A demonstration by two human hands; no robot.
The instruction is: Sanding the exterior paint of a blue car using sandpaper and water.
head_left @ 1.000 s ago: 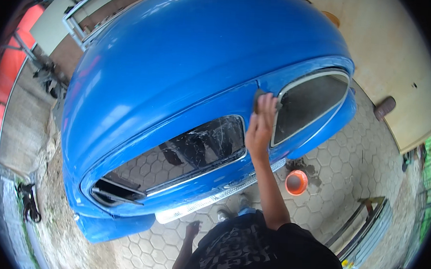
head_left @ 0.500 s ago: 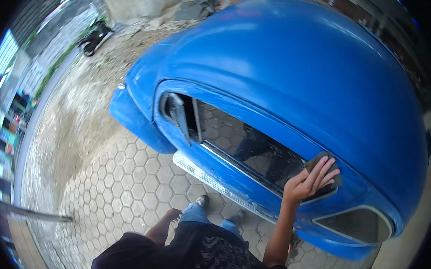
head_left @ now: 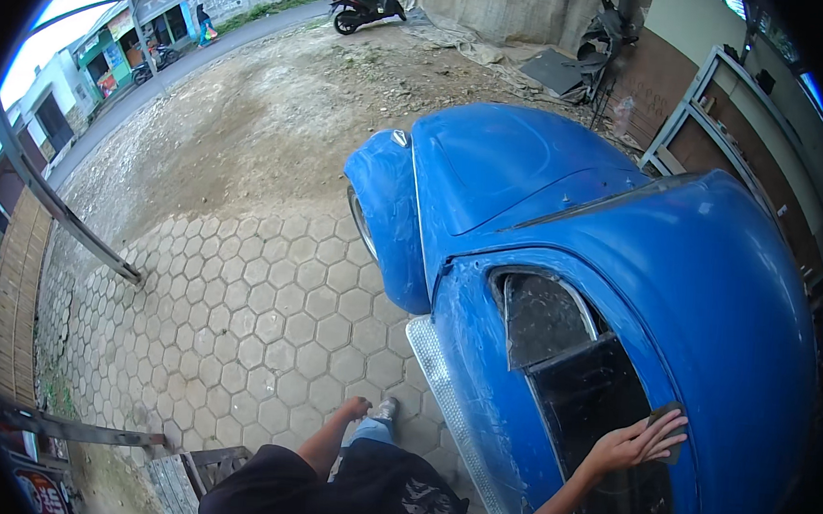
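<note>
My right hand (head_left: pixel 635 448) presses a dark piece of sandpaper (head_left: pixel 667 416) against the blue car (head_left: pixel 737 324), on the door frame beside the upper edge of the side window (head_left: pixel 601 391). The fingers lie over the sandpaper and hide part of it. Low at my side hangs my left hand (head_left: pixel 355 408), with its fingers loosely bent and nothing visible in it. Pale scuffs mark the blue paint of the door (head_left: pixel 471 364). Ahead of the window, a small vent pane (head_left: pixel 547 314) stands tilted in its opening.
A metal running board (head_left: pixel 441 386) juts out below the door. Hexagonal pavers (head_left: pixel 277 305) lie under my feet and lead to bare dirt. To my left are a wooden bench (head_left: pixel 176 483) and a slanting post (head_left: pixel 66 208). Far off stands a motorcycle (head_left: pixel 368 6).
My view has swung left toward the car's front, so the car sits farther right. My right hand stays on the frame by the window with the sandpaper. My left hand still hangs down.
</note>
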